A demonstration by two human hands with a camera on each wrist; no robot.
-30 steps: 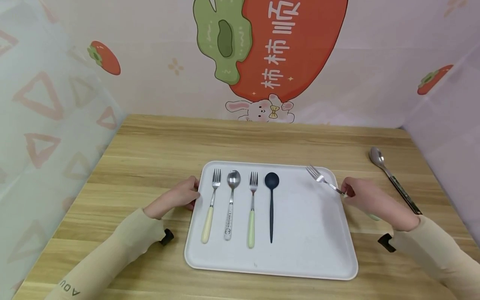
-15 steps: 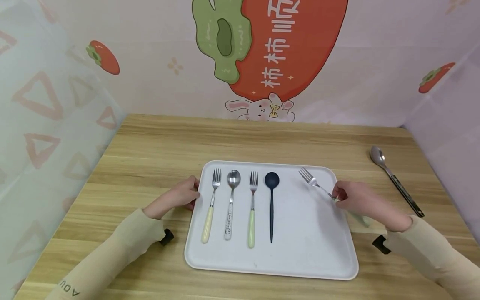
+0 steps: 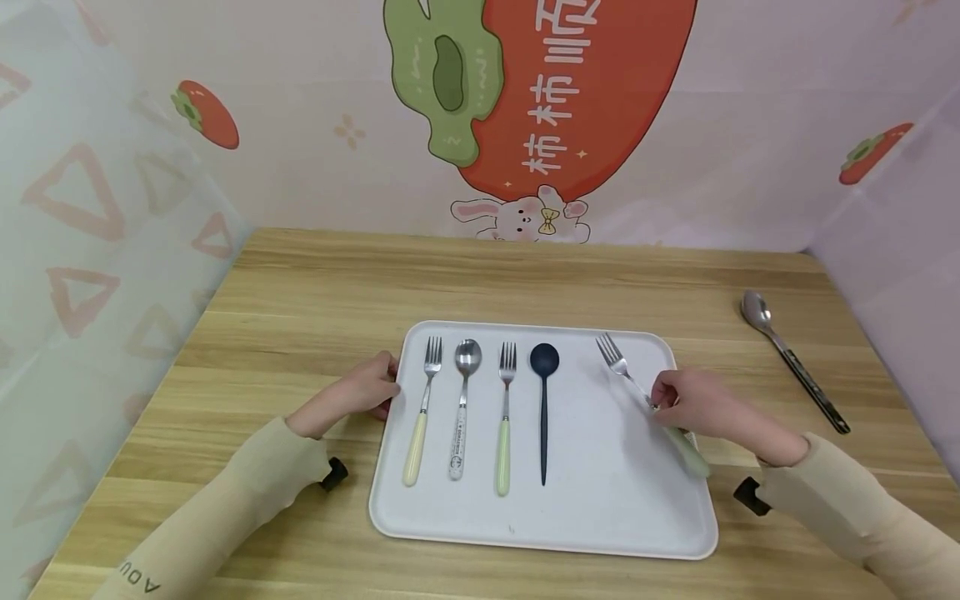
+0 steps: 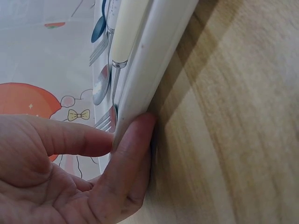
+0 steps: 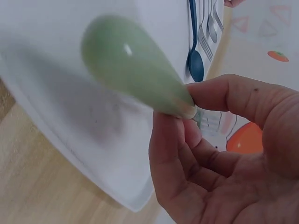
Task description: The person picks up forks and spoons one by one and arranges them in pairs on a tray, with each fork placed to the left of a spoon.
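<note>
A white tray (image 3: 600, 508) lies on the table, its left rim pinched between the thumb and fingers of my left hand (image 3: 362, 387). Over the tray's right side, my right hand (image 3: 701, 404) pinches a fork (image 3: 688, 452) where its metal neck meets the pale green handle. That fork slants, tines toward the back, and its rounded handle end (image 5: 126, 60) looms large in the right wrist view. Side by side on the tray are a cream-handled fork (image 3: 415, 450), a spoon with a speckled white handle (image 3: 457, 442), a green-handled fork (image 3: 503, 458) and a black spoon (image 3: 543, 361).
Right of the tray, a metal spoon (image 3: 806, 387) with a dark patterned handle lies on the wooden table (image 3: 315, 292). A printed cloth wall (image 3: 300, 158) rises behind the table, with similar walls on both sides.
My right hand has moved left, bringing the green-handled fork from the tray's right edge further in over it, and the fork has turned more upright in view. The left hand stays on the rim.
</note>
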